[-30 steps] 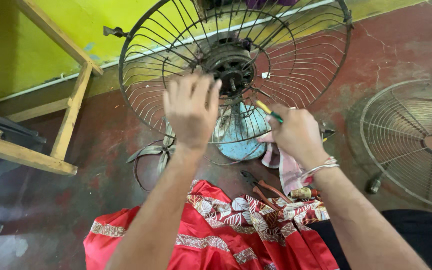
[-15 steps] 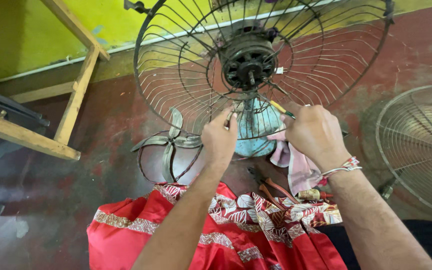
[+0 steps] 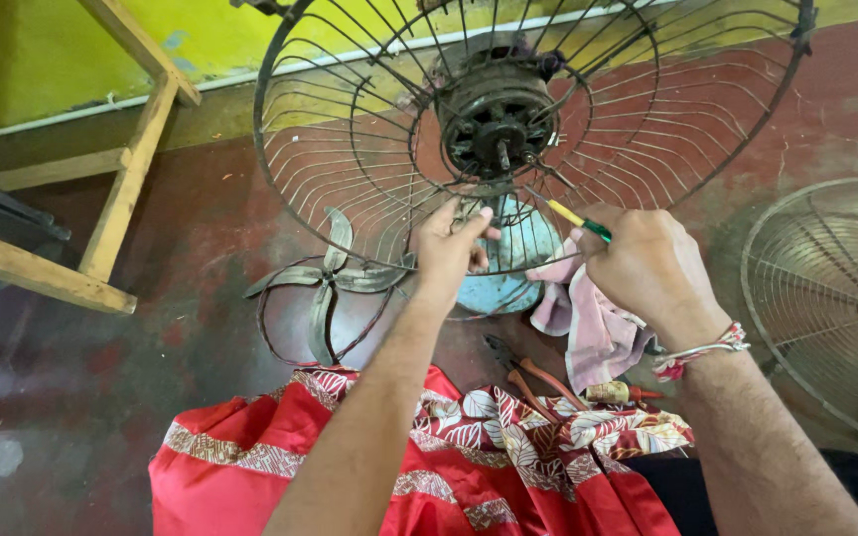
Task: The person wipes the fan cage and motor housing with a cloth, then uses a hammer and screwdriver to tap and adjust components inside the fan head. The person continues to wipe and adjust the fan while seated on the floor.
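Showing a person seated on the floor (image 3: 181, 248), working at the lower edge of a fan's rear wire guard (image 3: 350, 169). The guard stands tilted toward the viewer, with the bare motor (image 3: 497, 121) and its short shaft at the centre; no blade is mounted. The left hand (image 3: 449, 248) reaches up from below, its fingers (image 3: 477, 220) curled round the lower wires just under the motor, thumb raised. The right hand (image 3: 643, 266) is closed round a screwdriver (image 3: 578, 218) with a yellow and green handle, its shaft angled up and left toward the motor housing; the tip looks to touch the housing's lower right edge, though the exact contact point is too small to tell. A pink rag (image 3: 593, 328) hangs under the right hand, in front of a pale blue fan base (image 3: 508, 288). A detached metal blade (image 3: 325, 283) lies on the floor to the left, the front guard (image 3: 826, 298) well apart on the right, and orange-handled pliers (image 3: 533, 375) rest by the red patterned cloth (image 3: 419, 467) over the lap. A wooden frame (image 3: 126, 189) stands at left.

Judged from this, the step in hand is working a fastener at the motor mount. The next move would call for the left hand steadying the guard while the screwdriver seats squarely before turning.
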